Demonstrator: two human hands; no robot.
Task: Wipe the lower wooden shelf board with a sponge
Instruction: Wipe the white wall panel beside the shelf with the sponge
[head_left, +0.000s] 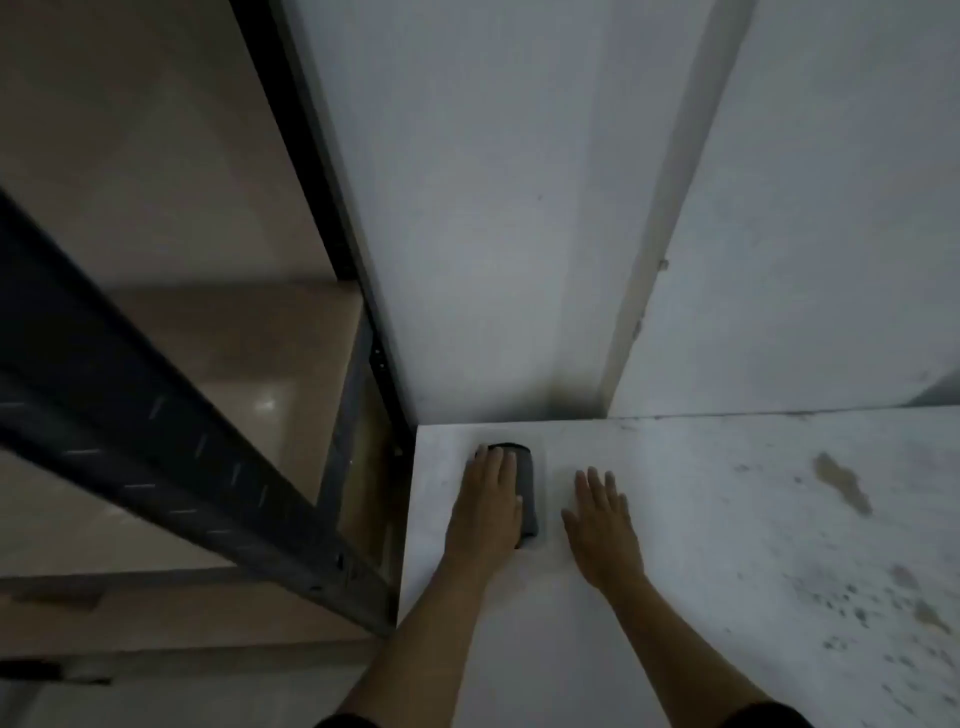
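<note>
A dark grey sponge (527, 499) lies on a pale floor (727, 519) near the wall corner. My left hand (488, 509) lies flat on top of the sponge with straight fingers, covering its left part. My right hand (602, 519) rests flat on the floor just right of the sponge, fingers spread, holding nothing. The wooden shelf boards (218, 364) of a rack show at the left, framed by dark metal beams (171, 478). Neither hand touches the rack.
A dark metal upright (322, 208) runs along the rack's right edge beside the white wall (467, 208). Brown stains and speckles (841, 483) mark the floor at the right. The scene is dim.
</note>
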